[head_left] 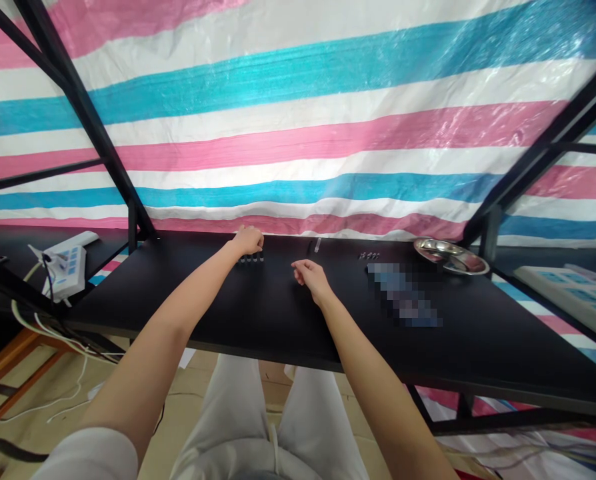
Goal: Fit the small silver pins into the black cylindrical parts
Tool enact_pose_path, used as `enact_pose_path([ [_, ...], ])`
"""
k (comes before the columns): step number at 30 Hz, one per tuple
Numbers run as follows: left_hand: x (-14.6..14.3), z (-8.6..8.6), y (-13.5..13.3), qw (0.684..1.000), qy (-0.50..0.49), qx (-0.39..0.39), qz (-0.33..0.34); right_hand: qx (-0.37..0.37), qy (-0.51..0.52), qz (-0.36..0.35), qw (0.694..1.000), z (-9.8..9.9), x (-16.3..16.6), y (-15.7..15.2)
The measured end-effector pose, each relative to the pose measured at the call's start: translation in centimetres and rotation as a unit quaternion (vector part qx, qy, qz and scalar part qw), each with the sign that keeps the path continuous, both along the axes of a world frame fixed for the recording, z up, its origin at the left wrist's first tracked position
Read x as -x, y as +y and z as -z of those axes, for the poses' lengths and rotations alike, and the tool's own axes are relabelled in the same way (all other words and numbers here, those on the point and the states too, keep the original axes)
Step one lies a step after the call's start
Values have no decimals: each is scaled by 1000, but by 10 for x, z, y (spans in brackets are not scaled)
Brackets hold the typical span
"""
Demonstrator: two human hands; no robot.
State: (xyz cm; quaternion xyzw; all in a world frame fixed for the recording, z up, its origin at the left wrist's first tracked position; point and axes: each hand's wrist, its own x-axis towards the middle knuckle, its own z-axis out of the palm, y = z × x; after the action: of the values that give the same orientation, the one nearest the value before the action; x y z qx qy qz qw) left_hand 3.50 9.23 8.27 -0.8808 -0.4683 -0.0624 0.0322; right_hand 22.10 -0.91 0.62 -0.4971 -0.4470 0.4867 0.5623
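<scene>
My left hand point(249, 241) is over the far side of the black table, its fingers curled down. Close by its fingertips stands a short row of several small dark pieces with pale ends point(251, 259); their kind is too small to tell. Over the middle of the table is my right hand point(311, 277), thumb and fingers drawn together. Whatever either hand may hold is hidden or too small to make out. A small clear strip or tube point(318, 245) lies just beyond my right hand, near the back edge.
Several tiny shiny pieces point(369, 255) lie right of my right hand, behind a blurred flat rectangular object point(404, 295). A round divided metal dish point(451, 257) sits at the back right. Black frame posts rise at both sides. A white power strip point(71, 270) with cords is at left.
</scene>
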Motion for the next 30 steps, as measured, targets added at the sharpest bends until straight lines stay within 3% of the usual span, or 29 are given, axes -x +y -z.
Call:
enact_pose_path([
  [13, -6, -12, -15, 1000, 3, 4, -6, -8, -7, -1, 1000, 2, 0, 1],
  [18, -30, -10, -46, 994, -71, -50, 66, -11, -39, -3, 999, 6, 0, 4],
  [20, -42, -2, -61, 986, -112, -57, 108, -25, -80, 3, 997, 8, -1, 5],
  [23, -58, 19, -80, 973, -175, -50, 141, -66, -219, 42, 973, 12, -5, 6],
  [26, -67, 45, -92, 954, -277, -36, 110, -72, -377, 68, 921, 13, -9, 4],
  [30, -66, 74, -97, 925, -378, -16, 36, -52, -501, 69, 861, 13, -11, 4],
])
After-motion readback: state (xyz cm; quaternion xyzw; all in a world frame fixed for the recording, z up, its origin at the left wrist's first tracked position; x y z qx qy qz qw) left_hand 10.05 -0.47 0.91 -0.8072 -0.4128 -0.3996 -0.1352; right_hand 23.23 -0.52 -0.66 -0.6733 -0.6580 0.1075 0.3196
